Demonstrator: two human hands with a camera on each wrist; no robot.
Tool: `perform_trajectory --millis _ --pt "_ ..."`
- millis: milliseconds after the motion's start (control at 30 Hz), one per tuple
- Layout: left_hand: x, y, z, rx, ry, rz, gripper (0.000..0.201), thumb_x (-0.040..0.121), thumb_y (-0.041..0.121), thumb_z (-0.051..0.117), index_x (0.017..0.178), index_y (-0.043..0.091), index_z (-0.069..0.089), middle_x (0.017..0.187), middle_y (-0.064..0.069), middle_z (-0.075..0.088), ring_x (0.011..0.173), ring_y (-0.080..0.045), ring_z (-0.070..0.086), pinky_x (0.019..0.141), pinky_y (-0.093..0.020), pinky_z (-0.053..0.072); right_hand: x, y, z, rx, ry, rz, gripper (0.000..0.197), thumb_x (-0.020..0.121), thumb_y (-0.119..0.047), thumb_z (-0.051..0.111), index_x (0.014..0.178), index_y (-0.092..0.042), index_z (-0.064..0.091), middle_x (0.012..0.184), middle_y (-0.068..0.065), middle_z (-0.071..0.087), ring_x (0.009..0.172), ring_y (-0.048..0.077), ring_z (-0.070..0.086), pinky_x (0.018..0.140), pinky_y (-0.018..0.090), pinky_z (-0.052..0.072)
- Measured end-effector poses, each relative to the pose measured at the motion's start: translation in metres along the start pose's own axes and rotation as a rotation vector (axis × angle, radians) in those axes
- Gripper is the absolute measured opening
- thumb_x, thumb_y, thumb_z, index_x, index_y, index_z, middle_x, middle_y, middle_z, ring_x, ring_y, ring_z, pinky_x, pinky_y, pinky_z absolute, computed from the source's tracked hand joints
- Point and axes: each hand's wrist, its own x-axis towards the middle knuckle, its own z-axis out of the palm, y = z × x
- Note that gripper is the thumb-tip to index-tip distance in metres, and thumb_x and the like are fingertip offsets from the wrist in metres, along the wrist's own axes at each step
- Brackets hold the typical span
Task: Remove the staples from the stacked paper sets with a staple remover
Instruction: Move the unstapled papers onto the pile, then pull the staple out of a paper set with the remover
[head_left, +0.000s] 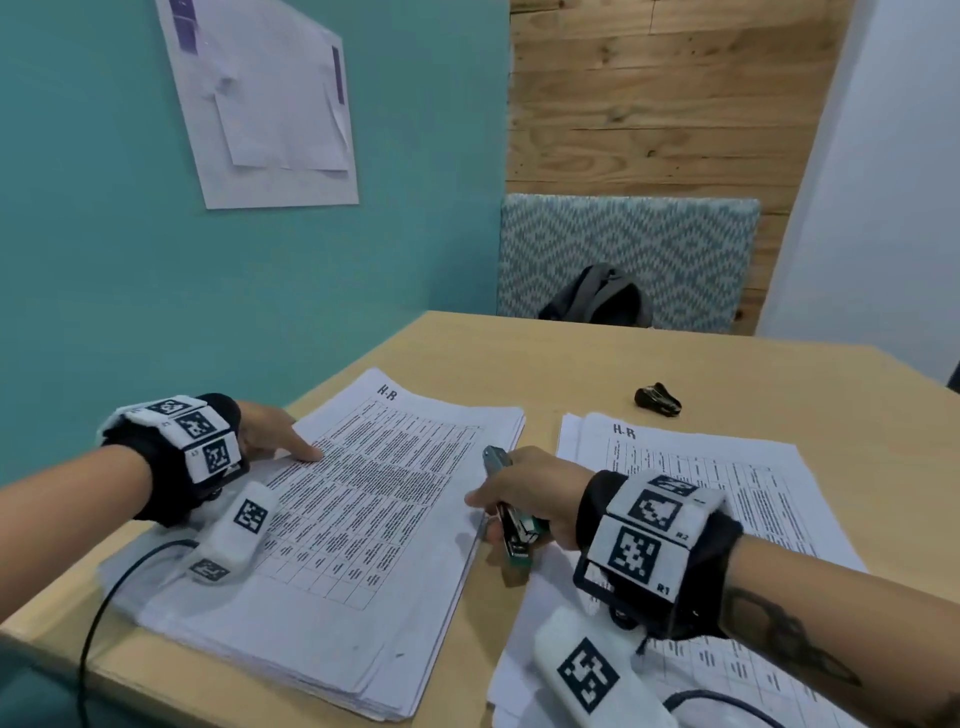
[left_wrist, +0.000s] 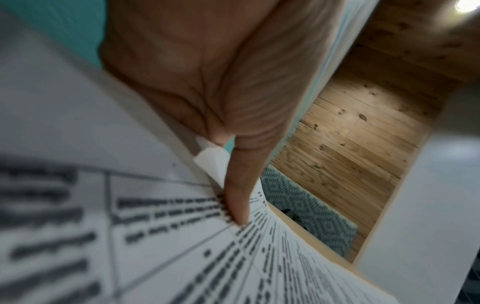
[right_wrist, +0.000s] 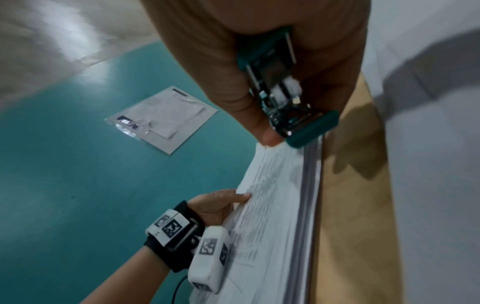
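Note:
Two stacks of printed table sheets lie on the wooden table. My left hand presses its straight index finger on the upper left of the left stack, beside a lifted page corner. My right hand grips a teal and metal stapler-like tool at that stack's right edge. In the right wrist view one fingertip touches the top sheet next to the tool's teal tip. The right stack lies under my right forearm.
A small black clip-like object sits on the table behind the right stack. A patterned chair with a grey backpack stands beyond the far edge. The teal wall is close on the left. A black cable hangs off the near left corner.

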Motion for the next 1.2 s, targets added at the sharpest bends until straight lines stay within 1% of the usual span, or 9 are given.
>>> perform_trajectory --millis 67,133,267,367,567,767,1033,1100,1200 --pt "-0.018 0.013 0.007 0.144 0.065 -0.033 0.048 0.082 0.037 0.067 0.106 -0.001 0.05 0.077 -0.01 0.055 0.057 -0.016 0.044 0.05 -0.023 0.034 -0.009 -0.004 -0.011 -0.04 0.028 -0.039 0.02 0.09 -0.005 0.058 0.079 -0.006 0.041 0.071 0.01 0.046 0.04 0.014 0.052 0.048 0.025 0.052" --pt "-0.033 0.025 0.01 0.276 0.178 -0.025 0.048 0.084 0.04 0.064 0.11 0.002 0.051 0.091 -0.009 0.057 0.066 -0.013 0.046 0.049 -0.018 0.035 -0.021 -0.008 -0.031 -0.095 0.088 -0.08 0.018 0.09 -0.009 0.06 0.081 -0.008 0.043 0.072 0.007 0.05 0.039 0.01 0.051 0.04 0.018 0.044" --pt "-0.073 0.063 0.01 0.413 0.341 0.114 0.063 0.089 0.041 0.056 0.135 0.002 0.038 0.14 -0.014 0.043 0.115 -0.025 0.05 0.087 -0.028 0.041 -0.049 -0.005 -0.093 -0.183 0.232 -0.098 0.015 0.088 -0.008 0.062 0.081 -0.005 0.048 0.076 0.011 0.055 0.049 0.015 0.051 0.052 0.029 0.043" --pt "-0.091 0.105 0.024 0.224 0.217 0.267 0.041 0.088 0.04 0.058 0.113 0.008 0.052 0.118 -0.012 0.055 0.086 -0.021 0.052 0.066 -0.025 0.04 -0.068 0.019 -0.135 -0.241 0.339 0.01 0.012 0.087 -0.004 0.062 0.088 0.0 0.05 0.074 0.013 0.054 0.053 0.02 0.052 0.054 0.031 0.043" --pt "-0.095 0.184 0.104 0.073 -0.141 0.351 0.019 0.091 0.027 0.059 0.098 0.01 0.054 0.078 0.002 0.052 0.068 -0.009 0.048 0.055 -0.018 0.034 -0.086 0.078 -0.178 -0.351 0.512 0.189 0.022 0.086 -0.001 0.063 0.08 -0.006 0.043 0.075 0.014 0.043 0.052 0.022 0.046 0.057 0.031 0.031" --pt "-0.082 0.207 0.146 0.051 -0.162 0.253 0.036 0.089 0.025 0.061 0.116 0.003 0.053 0.079 -0.002 0.049 0.061 -0.014 0.047 0.049 -0.025 0.036 -0.088 0.107 -0.191 -0.375 0.534 0.299 0.022 0.081 -0.006 0.068 0.074 -0.005 0.047 0.075 0.011 0.045 0.066 0.02 0.041 0.058 0.028 0.027" --pt "-0.074 0.209 0.145 -0.101 -0.215 0.108 0.028 0.085 0.025 0.067 0.084 0.006 0.046 0.069 -0.006 0.044 0.053 -0.017 0.04 0.043 -0.023 0.034 -0.076 0.11 -0.187 -0.414 0.519 0.238 0.026 0.077 -0.019 0.075 0.081 -0.005 0.053 0.086 0.014 0.058 0.077 0.025 0.052 0.065 0.029 0.036" --pt "-0.073 0.209 0.149 -0.116 -0.204 0.126 0.026 0.086 0.024 0.066 0.086 0.005 0.049 0.07 -0.01 0.047 0.055 -0.019 0.04 0.049 -0.026 0.035 -0.076 0.11 -0.187 -0.424 0.52 0.239 0.027 0.077 -0.019 0.075 0.079 -0.006 0.051 0.083 0.013 0.056 0.076 0.025 0.05 0.063 0.028 0.034" --pt "-0.066 0.209 0.153 -0.069 -0.142 0.202 0.048 0.081 0.03 0.071 0.114 0.0 0.053 0.103 -0.021 0.06 0.081 -0.026 0.05 0.069 -0.031 0.037 -0.076 0.11 -0.189 -0.428 0.519 0.242 0.027 0.077 -0.017 0.076 0.077 -0.006 0.051 0.08 0.011 0.054 0.072 0.024 0.049 0.059 0.028 0.032"
